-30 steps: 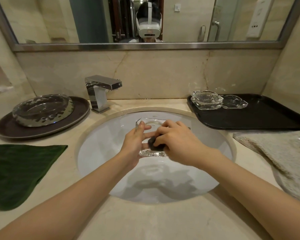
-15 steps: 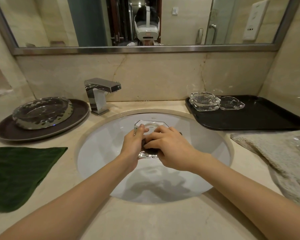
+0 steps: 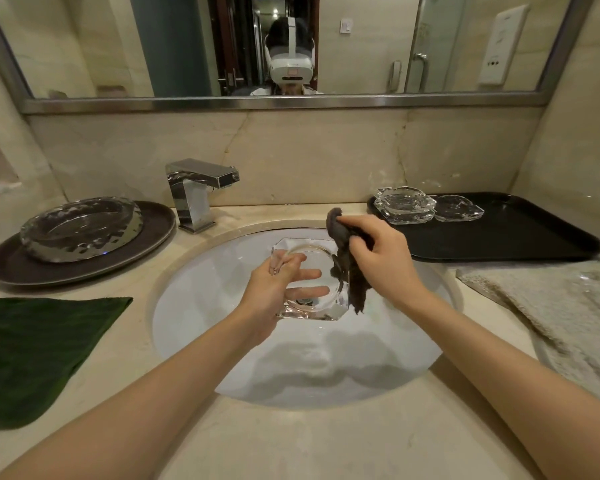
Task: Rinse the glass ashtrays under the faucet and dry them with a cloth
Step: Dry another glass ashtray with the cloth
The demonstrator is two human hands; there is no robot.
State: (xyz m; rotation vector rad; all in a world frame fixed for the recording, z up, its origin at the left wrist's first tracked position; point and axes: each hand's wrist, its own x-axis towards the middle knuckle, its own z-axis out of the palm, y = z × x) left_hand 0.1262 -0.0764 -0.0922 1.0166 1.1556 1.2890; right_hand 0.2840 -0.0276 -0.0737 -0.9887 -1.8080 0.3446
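Over the sink (image 3: 194, 306), an ashtray (image 3: 310, 282) was held by the left hand (image 3: 278, 289) (fingers straight beneath); a cloth (image 3: 343, 251) was pinched by the right hand (image 3: 378, 258). Wet glass could be dropped.

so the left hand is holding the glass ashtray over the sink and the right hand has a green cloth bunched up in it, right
Not quite: the head view shows the cloth gripped by the right hand is dark brown, not green. The green cloth lies on the counter at left. The left hand does hold the glass ashtray over the sink.
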